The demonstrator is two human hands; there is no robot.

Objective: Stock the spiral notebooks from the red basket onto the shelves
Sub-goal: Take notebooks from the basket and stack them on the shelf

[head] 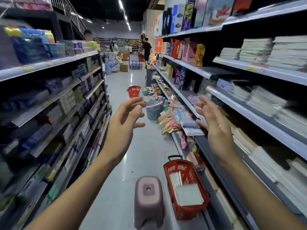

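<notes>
A red basket (pixel 196 208) stands on the aisle floor against the foot of the right-hand shelves (pixel 259 117), below my hands. Spiral notebooks (pixel 187 191) lie inside it, some upright, some flat. More stacks of notebooks (pixel 265 100) fill the right shelves. My left hand (pixel 124 128) is raised over the aisle, fingers spread, holding nothing. My right hand (pixel 214 125) is raised beside the shelf edge, palm facing left, fingers apart and empty. The picture is blurred by motion.
A mauve plastic stool (pixel 148 201) stands just left of the basket. Farther down the aisle are a grey basket (pixel 153 112), a second red basket (pixel 133 91) and loose goods on the floor. Left shelves (pixel 49 103) hold packaged goods. People stand at the far end.
</notes>
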